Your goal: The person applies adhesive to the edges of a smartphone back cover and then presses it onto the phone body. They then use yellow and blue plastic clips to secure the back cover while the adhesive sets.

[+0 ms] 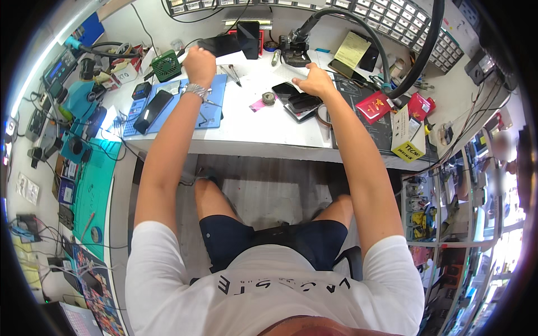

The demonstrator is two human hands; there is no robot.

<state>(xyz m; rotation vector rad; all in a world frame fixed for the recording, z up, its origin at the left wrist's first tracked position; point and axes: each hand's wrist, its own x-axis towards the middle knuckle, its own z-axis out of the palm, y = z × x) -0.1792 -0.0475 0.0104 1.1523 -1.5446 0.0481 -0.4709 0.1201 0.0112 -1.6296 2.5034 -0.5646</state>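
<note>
My left hand, a metal-band watch on its wrist, is closed above the far edge of the blue work mat. Whatever it may hold is hidden; a dark phone lies just beyond it. My right hand reaches to the back of the white table, thumb and forefinger apart, nothing visible between them. Close by stands the black base of a flexible-arm stand. Several dark phones lie stacked just nearer than that hand. A small round tin sits left of them.
A green fan and a dark phone are at the left. Red packets and a yellow-and-white box stand on the right. A thick black hose arches over the right side. Small drawers line the back.
</note>
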